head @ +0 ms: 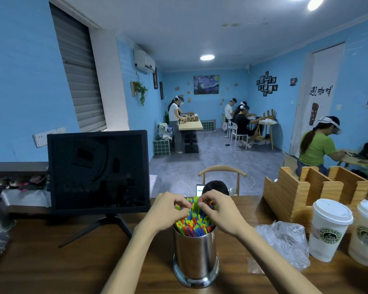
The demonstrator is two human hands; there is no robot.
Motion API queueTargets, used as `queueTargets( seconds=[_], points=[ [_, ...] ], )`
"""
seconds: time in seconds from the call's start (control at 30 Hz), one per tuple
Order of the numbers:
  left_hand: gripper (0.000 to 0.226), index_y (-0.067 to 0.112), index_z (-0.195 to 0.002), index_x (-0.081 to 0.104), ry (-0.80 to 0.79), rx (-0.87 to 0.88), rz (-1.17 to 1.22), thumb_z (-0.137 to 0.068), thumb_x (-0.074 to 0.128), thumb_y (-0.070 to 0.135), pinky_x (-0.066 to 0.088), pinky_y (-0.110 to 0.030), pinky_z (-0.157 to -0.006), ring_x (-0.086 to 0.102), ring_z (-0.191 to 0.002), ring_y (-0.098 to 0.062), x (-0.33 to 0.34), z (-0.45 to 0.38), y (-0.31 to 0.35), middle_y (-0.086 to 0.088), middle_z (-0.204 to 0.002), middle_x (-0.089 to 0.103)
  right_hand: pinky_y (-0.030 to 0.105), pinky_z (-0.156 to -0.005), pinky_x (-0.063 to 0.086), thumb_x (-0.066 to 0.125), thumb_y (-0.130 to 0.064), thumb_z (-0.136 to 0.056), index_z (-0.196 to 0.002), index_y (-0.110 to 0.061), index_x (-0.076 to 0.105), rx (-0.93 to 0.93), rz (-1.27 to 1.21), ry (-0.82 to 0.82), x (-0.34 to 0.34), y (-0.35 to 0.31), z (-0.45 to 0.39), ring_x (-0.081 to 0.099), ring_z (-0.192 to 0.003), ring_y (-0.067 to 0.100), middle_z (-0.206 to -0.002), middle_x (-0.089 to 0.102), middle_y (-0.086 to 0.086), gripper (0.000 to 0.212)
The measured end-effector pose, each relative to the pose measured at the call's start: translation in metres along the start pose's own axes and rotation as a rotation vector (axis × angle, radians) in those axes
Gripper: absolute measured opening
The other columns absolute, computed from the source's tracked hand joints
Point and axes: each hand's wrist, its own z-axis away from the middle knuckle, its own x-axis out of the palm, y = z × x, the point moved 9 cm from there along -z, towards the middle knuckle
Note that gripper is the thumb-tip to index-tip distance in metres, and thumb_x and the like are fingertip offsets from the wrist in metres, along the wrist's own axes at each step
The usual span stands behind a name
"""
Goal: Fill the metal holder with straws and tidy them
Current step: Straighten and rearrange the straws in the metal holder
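A shiny metal holder [195, 257] stands upright on the brown wooden counter [51, 264], close to the front edge. It is packed with many coloured straws [194, 224], green, blue, orange and yellow, standing upright. My left hand [167, 211] is at the left of the bundle, its fingers curled round the straw tops. On the right of the bundle my right hand [220, 211] pinches straw tops with its fingertips. The two hands nearly meet over the straws and hide the far ones.
A dark monitor [98, 170] on a stand is at the left. A crumpled clear plastic bag [285, 238] lies right of the holder. Two lidded paper cups [327, 228] and a wooden organiser [306, 192] stand at the right. People sit behind the counter.
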Motion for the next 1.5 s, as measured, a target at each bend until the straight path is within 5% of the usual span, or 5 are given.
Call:
queueTargets(
  seconds=[0.37,0.63,1.0,1.23,1.5],
  points=[
    [0.018,0.039,-0.088,0.079,0.647,0.138,0.275,-0.085,0.081,0.022,0.046,-0.024,-0.068,0.056,-0.073,-0.005,-0.079,0.012,0.034,0.036,-0.076,0.065,0.013,-0.100,0.034,0.063,-0.045,-0.098,-0.120,-0.030,0.072,-0.050,-0.052,0.023,-0.006,-0.022,-0.002,0.051,-0.116,-0.001,-0.118,0.066,-0.018,0.028],
    [0.031,0.049,-0.092,0.070,0.915,0.265,0.347,-0.088,0.078,0.019,0.048,-0.021,-0.063,0.056,-0.073,-0.014,-0.114,0.024,0.069,0.036,-0.085,0.065,0.031,-0.085,0.055,0.065,-0.027,-0.099,-0.096,-0.019,0.073,0.044,-0.414,0.035,-0.012,-0.026,-0.014,0.072,-0.092,0.010,-0.090,0.076,-0.006,0.012],
    [0.013,0.015,-0.096,0.082,0.912,-0.138,0.483,-0.087,0.080,0.024,0.050,-0.006,-0.066,0.068,-0.077,0.010,-0.085,0.020,0.002,0.017,-0.078,0.072,0.025,-0.065,0.055,0.077,-0.017,-0.090,-0.089,-0.010,0.078,0.131,-0.498,0.223,-0.059,-0.005,-0.011,0.069,-0.064,0.010,-0.074,0.075,0.006,0.008],
    [0.011,0.019,-0.092,0.081,0.742,-0.371,0.564,-0.084,0.082,0.028,0.059,-0.030,-0.070,0.068,-0.080,-0.003,-0.050,0.014,-0.033,0.011,-0.082,0.076,0.028,-0.069,0.062,0.084,-0.016,-0.082,-0.090,-0.009,0.082,0.185,-0.565,0.263,-0.076,0.002,-0.011,0.076,-0.075,0.021,-0.077,0.078,0.004,0.011],
    [0.011,0.013,-0.097,0.079,0.745,-0.408,0.805,-0.086,0.079,0.016,0.050,-0.019,-0.059,0.067,-0.084,-0.013,-0.045,0.018,-0.048,0.000,-0.092,0.076,0.021,-0.067,0.055,0.085,-0.014,-0.081,-0.084,-0.012,0.081,0.224,-0.537,0.255,-0.085,0.008,-0.013,0.072,-0.072,0.010,-0.077,0.078,0.000,0.005]
  ],
)
